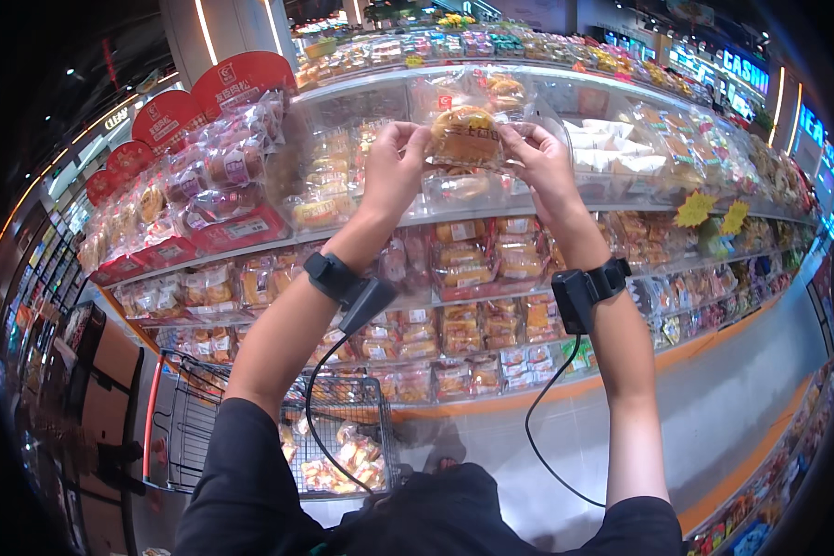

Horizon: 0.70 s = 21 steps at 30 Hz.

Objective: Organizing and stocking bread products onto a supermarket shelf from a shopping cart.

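Note:
A round bread bun in a clear printed wrapper (467,139) is held up between my two hands, over the top shelf. My left hand (399,154) pinches the wrapper's left edge between thumb and fingers. On the other side, my right hand (538,156) grips its right edge the same way. Another wrapped bun (506,90) shows just behind the held one, in a clear-walled shelf bin. Packs of yellow wrapped cakes (323,184) fill the bin to the left, and white paper-wrapped packs (611,146) lie in the one to the right.
A wire shopping cart (382,445) with bagged bread (351,462) stands at my lower left. Lower shelves hold packed bread rolls (462,260). A red-fronted display (243,229) juts out at left. Black cables (528,424) hang from wrist-worn devices (573,302).

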Motion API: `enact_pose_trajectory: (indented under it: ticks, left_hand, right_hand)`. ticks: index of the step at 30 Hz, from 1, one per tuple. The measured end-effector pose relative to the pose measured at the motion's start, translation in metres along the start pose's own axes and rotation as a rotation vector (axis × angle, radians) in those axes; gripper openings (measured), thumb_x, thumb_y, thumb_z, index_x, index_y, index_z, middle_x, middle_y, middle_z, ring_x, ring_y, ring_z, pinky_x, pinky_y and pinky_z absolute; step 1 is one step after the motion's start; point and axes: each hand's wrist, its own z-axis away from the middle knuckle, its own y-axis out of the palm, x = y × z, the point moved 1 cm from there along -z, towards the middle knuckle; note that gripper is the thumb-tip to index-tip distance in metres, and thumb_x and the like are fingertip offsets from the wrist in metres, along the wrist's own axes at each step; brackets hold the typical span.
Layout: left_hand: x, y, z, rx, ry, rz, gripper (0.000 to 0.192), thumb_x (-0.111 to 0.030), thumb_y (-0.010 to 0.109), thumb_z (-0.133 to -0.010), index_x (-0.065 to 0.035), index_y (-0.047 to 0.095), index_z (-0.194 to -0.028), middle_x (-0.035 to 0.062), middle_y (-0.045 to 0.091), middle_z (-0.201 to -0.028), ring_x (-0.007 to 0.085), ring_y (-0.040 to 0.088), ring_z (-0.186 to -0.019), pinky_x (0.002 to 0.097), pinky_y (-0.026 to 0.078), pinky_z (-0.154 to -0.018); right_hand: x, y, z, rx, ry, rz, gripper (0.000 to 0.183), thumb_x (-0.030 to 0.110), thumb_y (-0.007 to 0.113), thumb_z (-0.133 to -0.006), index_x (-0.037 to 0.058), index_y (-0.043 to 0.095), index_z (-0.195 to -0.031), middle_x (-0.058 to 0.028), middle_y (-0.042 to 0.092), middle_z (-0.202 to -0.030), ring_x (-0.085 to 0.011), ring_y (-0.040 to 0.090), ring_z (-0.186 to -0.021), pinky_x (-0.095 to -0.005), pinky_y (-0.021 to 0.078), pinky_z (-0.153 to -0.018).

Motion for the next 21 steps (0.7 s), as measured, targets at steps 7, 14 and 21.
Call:
enact_pose_trajectory:
  ticks: [7, 14, 21]
  left_hand:
    - [-0.025, 0.012, 0.027, -0.118, -0.131, -0.041, 0.019, -0.014, 0.042, -0.094, 0.0048, 0.045, -0.097, 0.0106, 0.058, -0.066, 0.0180, 0.063, -0.059, 0.0288, 0.046, -0.042]
    - [-0.010, 0.019, 0.018, -0.263, 0.139, -0.499, 0.018, -0.017, 0.044, -0.093, 0.0006, 0.044, -0.098, 0.0180, 0.058, -0.065, 0.0340, 0.060, -0.060, 0.0418, 0.044, -0.053]
    - [0.016, 0.014, 0.006, -0.375, 0.067, -0.446, 0.022, -0.021, 0.046, -0.094, 0.0009, 0.047, -0.093, 0.0126, 0.057, -0.064, 0.0164, 0.056, -0.058, 0.0307, 0.043, -0.054]
  right_hand:
    - [-0.006, 0.008, -0.003, -0.150, 0.071, -0.118, 0.016, 0.014, 0.059, -0.087, 0.0021, 0.057, -0.097, -0.0025, 0.062, -0.084, -0.0068, 0.056, -0.069, -0.0216, 0.0464, -0.059]
    - [-0.035, 0.008, -0.033, -0.301, -0.174, 0.086, 0.016, 0.017, 0.051, -0.092, 0.0017, 0.057, -0.094, -0.0004, 0.057, -0.073, -0.0039, 0.048, -0.054, -0.0204, 0.0405, -0.047]
    - [-0.026, 0.010, -0.059, -0.152, -0.356, 0.178, 0.019, 0.019, 0.052, -0.092, 0.0006, 0.058, -0.089, 0.0007, 0.052, -0.063, -0.0030, 0.044, -0.043, -0.0201, 0.0346, -0.034]
